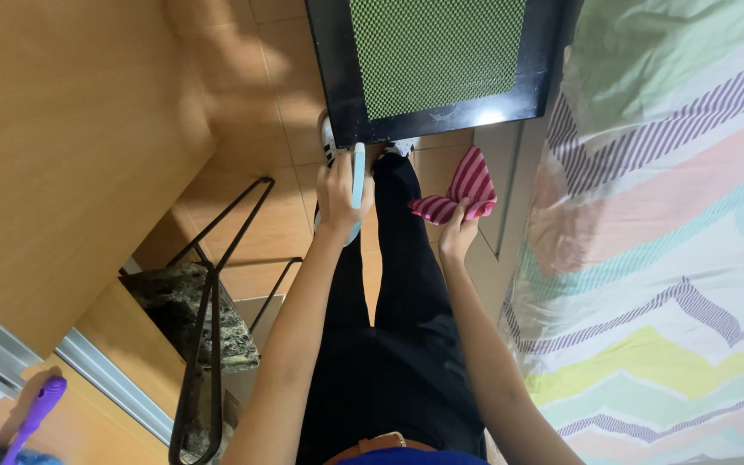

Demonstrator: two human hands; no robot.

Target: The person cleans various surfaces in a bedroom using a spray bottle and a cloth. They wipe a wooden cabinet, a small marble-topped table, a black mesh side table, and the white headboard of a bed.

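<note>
Our left hand (340,194) is wrapped around a pale blue spray bottle (358,185), and our right hand (458,234) pinches a red striped cloth (462,191) just beside it. Directly ahead stands a black-framed table (337,77) with a green checkered top; the striped bedspread (665,258) lies rightward.

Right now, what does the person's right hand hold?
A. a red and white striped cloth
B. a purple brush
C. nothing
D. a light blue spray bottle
A: the right hand pinches a red and white striped cloth beside the black-framed table, while the left hand grips a slim light blue object.
</note>
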